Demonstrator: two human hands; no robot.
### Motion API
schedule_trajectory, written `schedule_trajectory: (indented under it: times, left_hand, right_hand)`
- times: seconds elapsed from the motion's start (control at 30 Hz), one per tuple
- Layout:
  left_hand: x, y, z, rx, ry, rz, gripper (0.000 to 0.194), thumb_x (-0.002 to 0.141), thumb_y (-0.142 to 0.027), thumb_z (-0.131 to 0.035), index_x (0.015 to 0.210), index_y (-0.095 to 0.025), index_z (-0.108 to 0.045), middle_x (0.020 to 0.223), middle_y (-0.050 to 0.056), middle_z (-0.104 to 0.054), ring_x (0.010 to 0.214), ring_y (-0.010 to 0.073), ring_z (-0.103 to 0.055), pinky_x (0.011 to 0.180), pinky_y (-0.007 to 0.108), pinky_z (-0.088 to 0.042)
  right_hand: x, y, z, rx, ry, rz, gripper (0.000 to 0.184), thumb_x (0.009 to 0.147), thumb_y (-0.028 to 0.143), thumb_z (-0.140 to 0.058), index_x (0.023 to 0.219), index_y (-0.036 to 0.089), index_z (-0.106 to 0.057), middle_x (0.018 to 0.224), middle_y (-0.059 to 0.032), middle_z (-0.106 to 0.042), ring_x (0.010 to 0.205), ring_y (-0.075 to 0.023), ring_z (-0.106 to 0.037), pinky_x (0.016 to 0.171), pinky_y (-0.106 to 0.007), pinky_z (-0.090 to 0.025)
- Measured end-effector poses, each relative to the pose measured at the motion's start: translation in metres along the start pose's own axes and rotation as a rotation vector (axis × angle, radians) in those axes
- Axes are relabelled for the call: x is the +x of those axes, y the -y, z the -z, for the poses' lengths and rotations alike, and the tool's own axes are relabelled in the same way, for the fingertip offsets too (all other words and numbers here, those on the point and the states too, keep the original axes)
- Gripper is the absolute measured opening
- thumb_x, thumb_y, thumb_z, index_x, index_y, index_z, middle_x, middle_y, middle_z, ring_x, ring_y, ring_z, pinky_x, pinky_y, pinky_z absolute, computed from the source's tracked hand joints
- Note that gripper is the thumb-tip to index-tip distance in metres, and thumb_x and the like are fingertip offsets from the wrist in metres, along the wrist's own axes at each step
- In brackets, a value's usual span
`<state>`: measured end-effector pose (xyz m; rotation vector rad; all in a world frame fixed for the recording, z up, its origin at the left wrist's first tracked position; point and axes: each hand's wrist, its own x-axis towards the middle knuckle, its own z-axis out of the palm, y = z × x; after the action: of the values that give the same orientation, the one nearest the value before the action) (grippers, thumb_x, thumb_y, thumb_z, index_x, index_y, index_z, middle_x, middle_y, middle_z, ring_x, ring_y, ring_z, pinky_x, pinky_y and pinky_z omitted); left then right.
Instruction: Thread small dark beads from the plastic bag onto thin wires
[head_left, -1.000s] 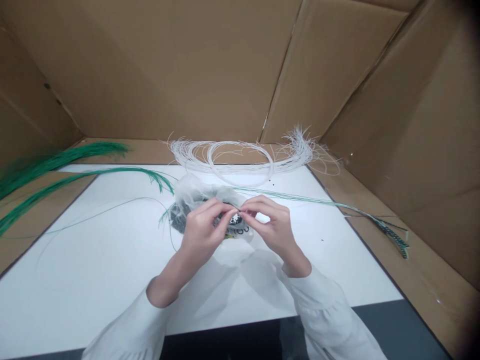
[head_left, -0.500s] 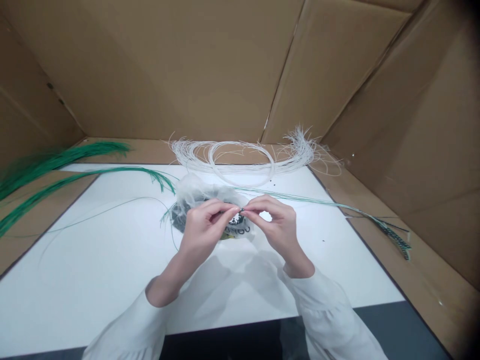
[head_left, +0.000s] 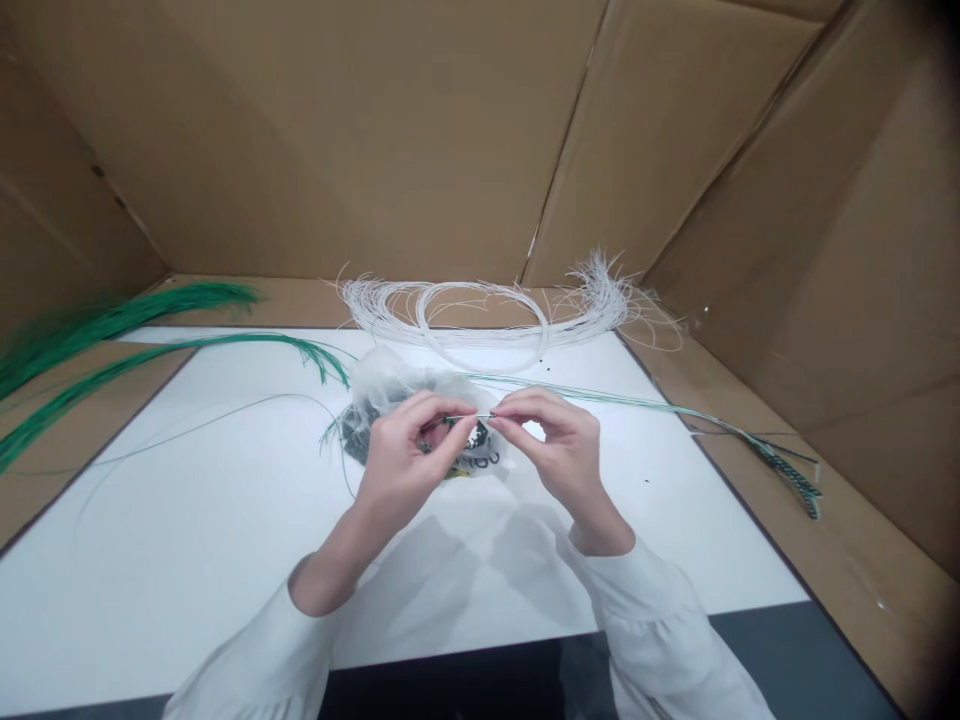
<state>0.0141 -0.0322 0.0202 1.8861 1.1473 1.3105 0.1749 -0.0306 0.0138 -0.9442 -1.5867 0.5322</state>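
Observation:
Over a translucent plastic bag (head_left: pixel 382 375), my left hand (head_left: pixel 405 450) pinches a thin green strand (head_left: pixel 482 415) between thumb and forefinger. Facing it, my right hand (head_left: pixel 555 440) is closed in a pinch on a small dark piece (head_left: pixel 492 415) at the strand's other side. A short stretch of strand spans the gap between the fingertips. Dark contents show through the bag, which has black lettering and lies partly hidden behind my left hand. What the dark piece is, I cannot make out at this size.
Green strand bundles (head_left: pixel 135 370) lie at the left. White coiled strands (head_left: pixel 480 330) rest along the back of the white board (head_left: pixel 225 560). Green strands with dark striped ends (head_left: pixel 795 480) reach over the right edge. Cardboard walls (head_left: pixel 337 140) stand behind and at both sides.
My fingertips have moved slightly apart, the right hand going a little to the right. A short length of strand now shows between them.

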Motion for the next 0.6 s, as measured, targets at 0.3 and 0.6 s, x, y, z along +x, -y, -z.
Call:
schedule_trajectory:
  times: [0.3,0.6]
  left_hand:
    - [0.0017,-0.0002,0.0002,0.073,-0.012,-0.066,0.010,0.080,-0.021,-0.056,0.076,-0.015,-0.063,0.071,0.002,-0.060,0.062,0.0104,-0.051,0.055,0.021,-0.038]
    - [0.0007,-0.0002,-0.0001,0.080,-0.012,-0.096,0.009,0.080,-0.019,-0.056,0.076,-0.015,-0.064,0.070,0.002,-0.060,0.061,0.0094,-0.050,0.054,0.020,-0.037]
  right_hand:
    - [-0.0002,0.0004,-0.0002,0.001,0.009,0.010,0.005,0.070,0.017,-0.066,0.072,0.021,-0.068,0.071,-0.0026,-0.066,0.068,-0.0154,-0.060,0.060,-0.028,-0.049]
    - [0.0000,-0.0005,0.0003,0.016,0.018,0.028,0.008,0.070,0.014,-0.066,0.074,0.021,-0.068,0.072,-0.0023,-0.066,0.070,-0.0149,-0.060,0.061,-0.028,-0.049]
